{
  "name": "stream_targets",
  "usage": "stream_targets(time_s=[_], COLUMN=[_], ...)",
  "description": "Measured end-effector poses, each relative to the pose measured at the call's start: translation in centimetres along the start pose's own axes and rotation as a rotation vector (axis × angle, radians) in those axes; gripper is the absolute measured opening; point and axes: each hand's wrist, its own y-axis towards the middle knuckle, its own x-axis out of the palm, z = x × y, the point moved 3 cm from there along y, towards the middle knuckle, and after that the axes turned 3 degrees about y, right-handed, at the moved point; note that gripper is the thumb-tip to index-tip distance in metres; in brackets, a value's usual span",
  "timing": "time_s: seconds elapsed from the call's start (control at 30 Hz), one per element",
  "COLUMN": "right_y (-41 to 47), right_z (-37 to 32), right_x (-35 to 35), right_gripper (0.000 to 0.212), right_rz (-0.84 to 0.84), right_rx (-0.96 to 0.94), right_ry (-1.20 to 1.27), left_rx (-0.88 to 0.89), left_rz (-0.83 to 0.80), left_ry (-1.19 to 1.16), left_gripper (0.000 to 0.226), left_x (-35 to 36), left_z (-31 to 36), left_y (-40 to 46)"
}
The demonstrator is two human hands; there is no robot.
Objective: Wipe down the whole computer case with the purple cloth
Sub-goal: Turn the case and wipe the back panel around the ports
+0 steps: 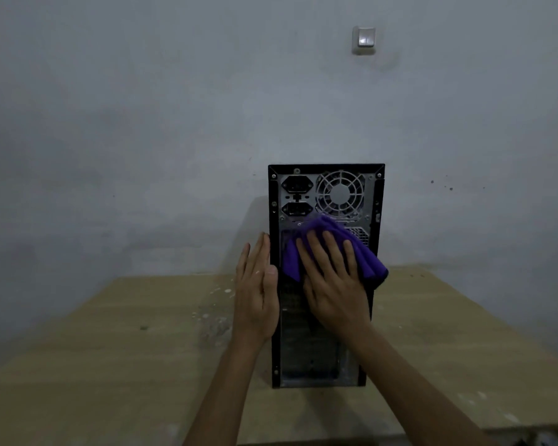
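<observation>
On the wooden table (pixel 110 349), computer case (pixel 322 358) upright, rear panel facing viewer. Right hand (pixel 334 284), fingers straight, presses purple cloth (pixel 364 255) against panel; left hand (pixel 256 294), flat, apparently braces its side.

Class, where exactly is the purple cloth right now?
In the head view, the purple cloth lies against the computer case's rear panel, under the right hand, just below the fan grille.

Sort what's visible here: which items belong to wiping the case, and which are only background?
Part of the job:
- computer case, upright, rear panel facing the camera
- purple cloth, pressed flat on that panel
- right hand, fingers straight on the cloth
- left hand, flat against the case's left side

Background:
- wooden table, with pale specks
- wall switch
</observation>
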Motion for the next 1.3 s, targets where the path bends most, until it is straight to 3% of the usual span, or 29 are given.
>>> stream_targets(time_s=[0.13, 0.27, 0.53, 0.63, 0.87, 1.17, 1.3], right_y=[-2.7, -3.4, -0.4, -2.2, -9.6, -0.7, -1.5], right_z=[-0.9, -2.7, -3.2, -4.3, -5.9, -3.2, -3.0], right_x=[0.0, 0.6, 0.7, 1.5, 3.4, 0.4, 0.8], right_gripper=[0.058, 0.064, 0.077, 0.076, 0.076, 0.083, 0.08], right_rz=[0.045, -0.043, -0.001, -0.012, -0.16, -0.023, -0.052], right_rx=[0.159, 0.041, 0.154, 0.207, 0.129, 0.121, 0.067], right_ry=[0.072, 0.012, -0.04, -0.045, -0.004, 0.029, -0.01], left_rx=[0.006, 0.021, -0.024, -0.048, -0.073, -0.081, -0.077], left_rz=[-0.011, 0.001, -0.041, -0.053, -0.075, -0.076, -0.064], left_ry=[0.057, 0.093, 0.101, 0.078, 0.054, 0.001, -0.023], left_gripper=[0.062, 0.063, 0.06, 0.062, 0.062, 0.059, 0.058], left_x=[-0.3, -0.5, 0.9, 1.1, 0.5, 1.3, 1.6], left_z=[0.0, -0.2, -0.6, -0.3, -0.3, -0.6, -0.4], left_y=[0.4, 0.4, -0.3, -0.6, -0.7, -0.8, -1.0])
